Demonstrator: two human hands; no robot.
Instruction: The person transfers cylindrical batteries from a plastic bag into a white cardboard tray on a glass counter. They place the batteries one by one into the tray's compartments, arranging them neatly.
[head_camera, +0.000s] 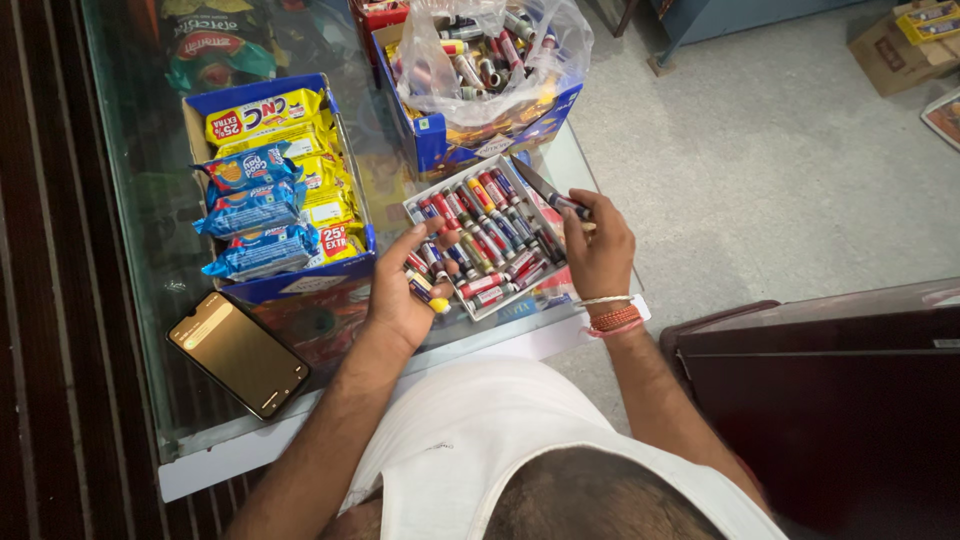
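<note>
The left hand curls its fingers around a small yellow-capped tube, thumb stretched toward the tubes in the shallow white tray on the glass counter. The right hand is closed around a knife, blade over the tray's far corner.

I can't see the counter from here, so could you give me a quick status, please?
Left hand holds small tubes. Right hand grips knife. Both over tube tray.
</note>
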